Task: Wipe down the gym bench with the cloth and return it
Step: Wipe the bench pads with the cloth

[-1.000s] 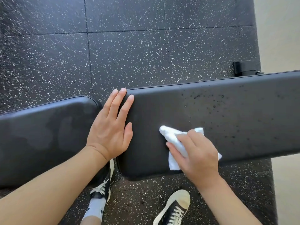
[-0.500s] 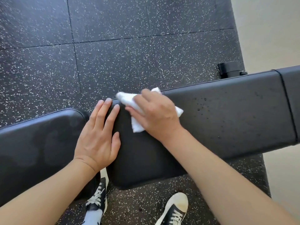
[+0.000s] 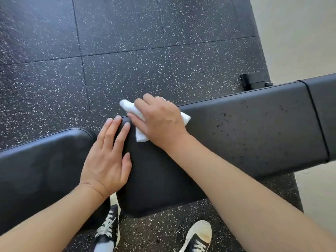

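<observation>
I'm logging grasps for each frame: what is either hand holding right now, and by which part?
The right hand holds the white cloth bunched at its middle, ends sticking out. The left hand lies flat on the bench pad, holding nothing.

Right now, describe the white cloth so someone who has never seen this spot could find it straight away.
Find the long black bench pad that crosses the speckled floor. At that pad's far left corner the right hand presses a small crumpled cloth, part of it sticking out past the pad's far edge. It is the only white, soft thing on the dark padding.
</observation>
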`<move>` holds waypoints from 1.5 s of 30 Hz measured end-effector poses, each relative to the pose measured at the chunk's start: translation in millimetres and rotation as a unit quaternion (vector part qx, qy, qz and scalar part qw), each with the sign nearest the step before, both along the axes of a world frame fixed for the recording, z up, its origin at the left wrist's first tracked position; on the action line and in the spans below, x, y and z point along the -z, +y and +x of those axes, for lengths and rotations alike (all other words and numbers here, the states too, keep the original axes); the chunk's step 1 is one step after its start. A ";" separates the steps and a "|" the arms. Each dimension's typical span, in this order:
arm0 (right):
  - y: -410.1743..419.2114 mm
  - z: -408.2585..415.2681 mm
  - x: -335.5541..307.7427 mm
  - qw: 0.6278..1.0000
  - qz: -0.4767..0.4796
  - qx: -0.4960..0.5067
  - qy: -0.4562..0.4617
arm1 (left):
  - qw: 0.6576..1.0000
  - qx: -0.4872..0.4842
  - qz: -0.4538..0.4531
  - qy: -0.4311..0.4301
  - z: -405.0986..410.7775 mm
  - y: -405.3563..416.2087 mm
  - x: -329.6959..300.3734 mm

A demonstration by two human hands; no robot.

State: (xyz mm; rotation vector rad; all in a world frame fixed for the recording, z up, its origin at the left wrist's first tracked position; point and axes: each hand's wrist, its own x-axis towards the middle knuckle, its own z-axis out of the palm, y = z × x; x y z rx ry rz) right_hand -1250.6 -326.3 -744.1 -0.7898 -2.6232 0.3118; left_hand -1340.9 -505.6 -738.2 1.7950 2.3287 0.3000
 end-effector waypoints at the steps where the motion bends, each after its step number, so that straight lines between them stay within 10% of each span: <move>1: 13.8 15.9 -0.6 1.000 0.019 0.013 -0.009 | 1.000 -0.001 -0.004 0.001 0.2 -0.1 0.3; 8: 56.5 76.2 -7.4 0.971 0.033 0.229 -0.057 | 1.000 -0.003 -0.016 0.000 -0.8 -1.3 2.8; 16: -45.5 0.3 -7.6 0.991 -0.061 0.113 0.047 | 1.000 0.002 0.011 -0.003 0.5 0.0 2.7; 23: -91.5 167.3 -13.5 0.998 -0.004 0.057 -0.020 | 1.000 -0.014 -0.010 -0.009 2.6 -1.8 5.1; 31: -73.9 173.4 -14.3 0.946 -0.024 0.322 -0.029 | 1.000 -0.015 -0.016 -0.009 3.5 -3.7 5.1; 38: -125.9 32.2 -7.8 0.979 -0.049 0.192 0.043 | 0.996 0.057 0.062 0.040 5.4 0.6 1.8; 45: -69.0 165.7 0.9 0.979 0.024 0.186 -0.073 | 1.000 -0.016 -0.010 -0.008 2.3 -4.4 5.1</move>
